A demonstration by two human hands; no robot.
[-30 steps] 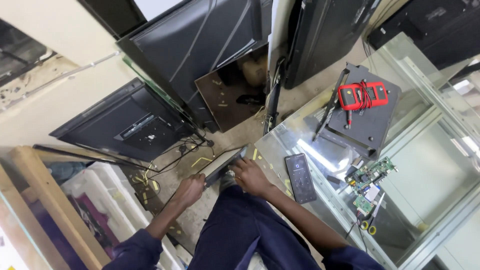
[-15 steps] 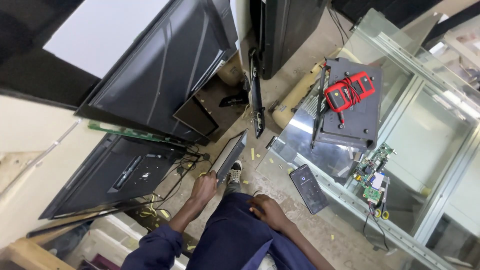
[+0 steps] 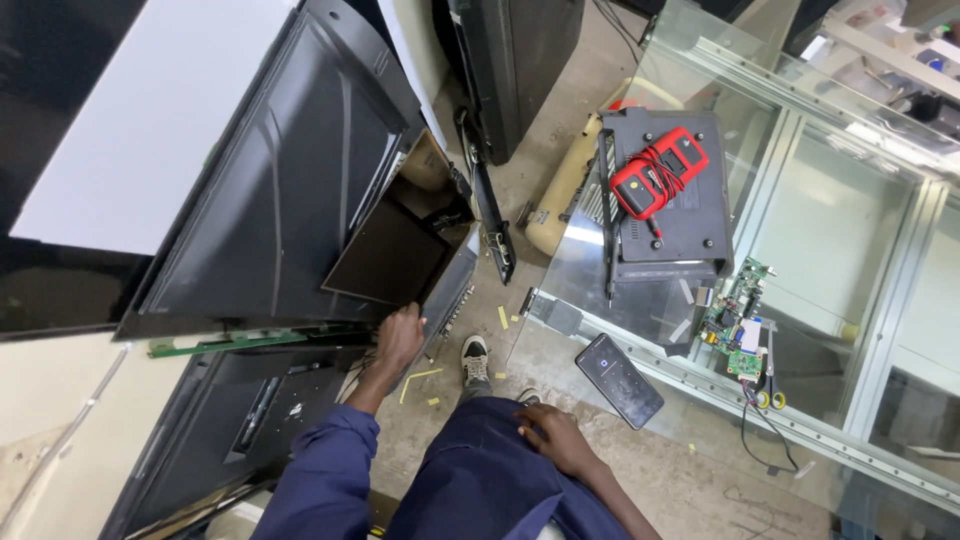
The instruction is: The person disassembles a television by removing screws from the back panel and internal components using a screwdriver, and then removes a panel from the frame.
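Matt black plastic television back (image 3: 290, 190) (faintly sheened), glossy glass table (image 3: 850, 260), rough concrete floor (image 3: 560, 170).

- Left hand (image 3: 400, 335): fingertips hidden behind the edge of the dark panel (image 3: 385, 255); grip not discernible.
- Large black screen back (image 3: 270, 190): cut off at left and far edges.
- Green circuit board (image 3: 738, 322): components too small to tell.
- Glass table (image 3: 860, 240): right side cropped.

I see dark blue trousers (image 3: 480, 470) and a matching blue sleeve (image 3: 320, 470). The multimeter (image 3: 658, 172) is red with black, its leads red. The circuit board (image 3: 738, 318) is green. The television backs (image 3: 290, 180) are black, the phone (image 3: 619, 380) black, the shoe (image 3: 475, 360) grey-white.
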